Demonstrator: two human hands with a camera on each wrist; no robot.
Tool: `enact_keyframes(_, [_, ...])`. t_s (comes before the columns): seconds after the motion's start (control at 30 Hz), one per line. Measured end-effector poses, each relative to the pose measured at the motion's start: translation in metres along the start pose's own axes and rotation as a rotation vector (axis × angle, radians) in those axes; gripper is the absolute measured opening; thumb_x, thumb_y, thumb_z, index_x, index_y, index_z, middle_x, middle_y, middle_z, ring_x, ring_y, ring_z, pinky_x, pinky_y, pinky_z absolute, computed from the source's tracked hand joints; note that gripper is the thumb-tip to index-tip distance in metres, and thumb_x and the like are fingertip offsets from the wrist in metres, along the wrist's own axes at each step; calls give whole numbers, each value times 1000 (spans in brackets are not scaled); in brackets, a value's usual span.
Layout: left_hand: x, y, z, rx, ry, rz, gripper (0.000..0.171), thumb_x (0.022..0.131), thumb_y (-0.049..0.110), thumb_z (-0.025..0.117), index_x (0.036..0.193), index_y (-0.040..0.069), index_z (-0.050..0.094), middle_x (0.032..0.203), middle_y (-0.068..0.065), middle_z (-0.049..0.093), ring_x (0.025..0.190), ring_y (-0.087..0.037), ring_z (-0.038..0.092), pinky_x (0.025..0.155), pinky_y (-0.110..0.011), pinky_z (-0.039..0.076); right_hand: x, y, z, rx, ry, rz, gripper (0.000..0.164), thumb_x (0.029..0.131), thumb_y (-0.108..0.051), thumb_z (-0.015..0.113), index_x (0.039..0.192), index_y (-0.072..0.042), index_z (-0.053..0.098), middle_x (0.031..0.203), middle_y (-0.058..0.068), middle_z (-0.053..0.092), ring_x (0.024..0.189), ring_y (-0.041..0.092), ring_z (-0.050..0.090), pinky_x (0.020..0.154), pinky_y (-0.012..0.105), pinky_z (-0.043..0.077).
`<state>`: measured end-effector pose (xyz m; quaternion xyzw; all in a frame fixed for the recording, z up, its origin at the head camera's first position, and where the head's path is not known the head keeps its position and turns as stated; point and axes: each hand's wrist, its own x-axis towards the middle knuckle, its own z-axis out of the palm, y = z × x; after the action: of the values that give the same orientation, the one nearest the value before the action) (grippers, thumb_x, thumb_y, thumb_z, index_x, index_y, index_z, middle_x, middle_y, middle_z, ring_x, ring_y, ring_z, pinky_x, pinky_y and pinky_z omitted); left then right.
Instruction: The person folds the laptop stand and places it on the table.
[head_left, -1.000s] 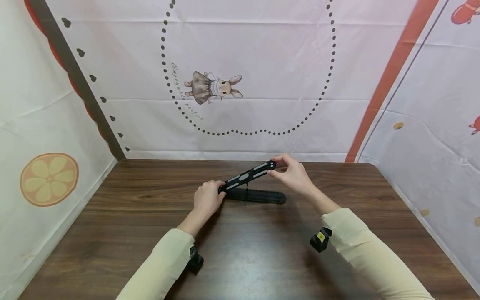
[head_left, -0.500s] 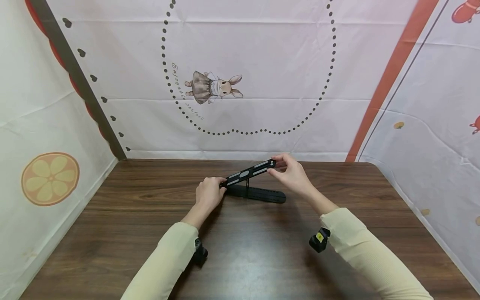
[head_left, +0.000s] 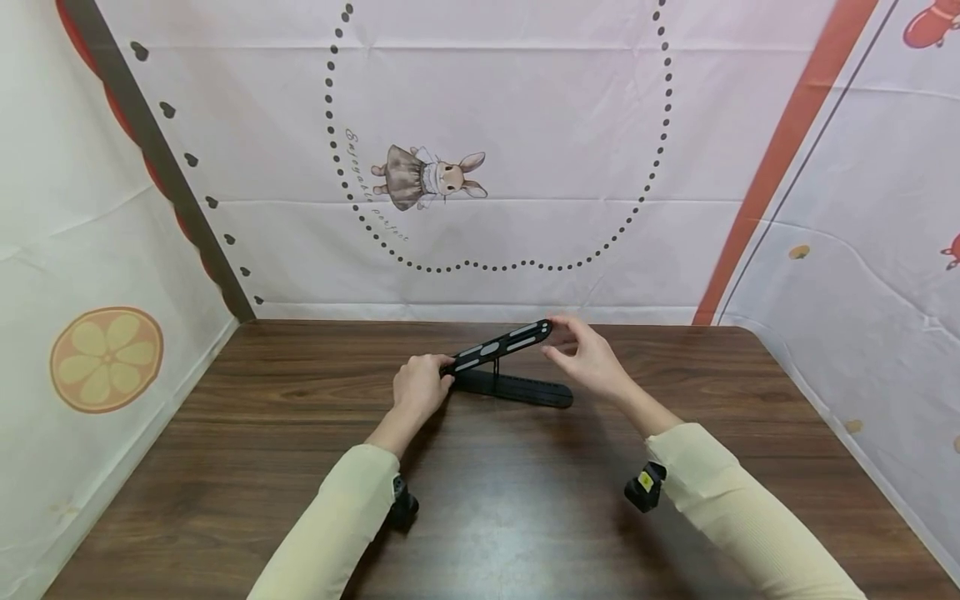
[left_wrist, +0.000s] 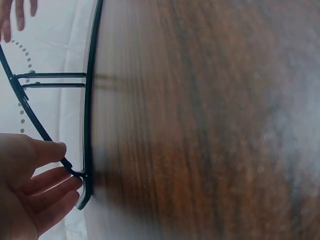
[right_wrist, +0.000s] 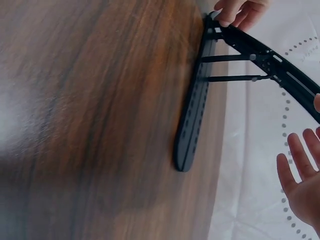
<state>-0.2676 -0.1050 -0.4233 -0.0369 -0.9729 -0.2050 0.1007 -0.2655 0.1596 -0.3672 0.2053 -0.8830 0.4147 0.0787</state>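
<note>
A black folding laptop stand (head_left: 517, 337) with grey pads is unfolded at the far middle of the table. Its base bar (head_left: 532, 392) lies along the tabletop, and the upper bar slants up to the right. Two thin struts (left_wrist: 55, 75) prop the bars apart. My left hand (head_left: 418, 387) pinches the hinge end between thumb and fingers, as the left wrist view also shows. By the raised end is my right hand (head_left: 592, 358), thumb away from the bar and fingertips right at its tip. In the right wrist view several fingers (right_wrist: 298, 152) are extended and spread.
The brown wood-grain table (head_left: 300, 500) meets a white printed cloth (head_left: 525, 125) behind the stand. More cloth hangs at both sides. A small black wrist camera (head_left: 645, 487) sits under the right sleeve, another under the left.
My right thumb has come away from the raised end of the stand, and that hand has loosened. My left hand moved slightly right, then stays at the hinge end.
</note>
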Motion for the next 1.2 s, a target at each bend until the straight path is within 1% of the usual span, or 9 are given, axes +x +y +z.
enact_keyframes(0.13, [-1, -1, 1, -13, 4, -8, 28, 84, 21, 67, 112, 21, 67, 103, -8, 69, 50, -17, 53, 39, -27, 34, -5, 8, 2, -16, -43, 33, 50, 87, -19, 63, 132, -5, 44, 125, 15, 54, 106, 29, 58, 88, 44, 48])
enact_keyframes(0.33, [-1, 0, 0, -24, 10, -20, 27, 83, 22, 68, 110, 22, 68, 102, -7, 69, 50, -17, 52, 38, -28, 35, -12, 23, 6, -54, -85, 12, 47, 88, -18, 63, 130, -4, 47, 128, 13, 53, 106, 28, 58, 88, 44, 47])
enact_keyframes(0.53, [-1, 1, 1, -30, 18, -44, 27, 82, 26, 69, 109, 23, 69, 101, -6, 69, 52, -17, 53, 39, -28, 36, -21, 34, 8, -137, -123, 23, 48, 86, -20, 64, 129, -4, 49, 128, 14, 53, 107, 30, 57, 85, 44, 48])
enact_keyframes(0.77, [-3, 5, 0, -37, 12, -79, 29, 82, 30, 69, 109, 22, 69, 99, -6, 70, 49, -16, 51, 38, -28, 35, -28, 48, 13, -201, -151, -2, 48, 84, -18, 67, 126, 0, 52, 119, 17, 57, 104, 32, 58, 86, 46, 47])
enact_keyframes(0.97, [-4, 7, -1, -58, -5, -98, 31, 82, 33, 68, 111, 22, 68, 99, -6, 70, 46, -15, 48, 37, -26, 31, -33, 54, 16, -252, -189, -2, 48, 82, -18, 69, 123, 2, 54, 109, 16, 58, 98, 30, 58, 83, 45, 47])
enact_keyframes(1.07, [-4, 8, -1, -73, -14, -111, 33, 82, 35, 68, 112, 22, 68, 98, -7, 70, 44, -15, 45, 37, -26, 29, -34, 55, 17, -283, -189, -25, 47, 80, -18, 70, 120, 3, 56, 104, 16, 58, 94, 28, 56, 80, 43, 46])
enact_keyframes(1.2, [-5, 10, -3, -94, -25, -137, 35, 82, 37, 68, 112, 22, 67, 99, -7, 70, 44, -15, 43, 38, -25, 27, -35, 56, 19, -313, -181, -62, 43, 78, -15, 72, 115, 3, 59, 102, 15, 59, 90, 27, 56, 78, 41, 45])
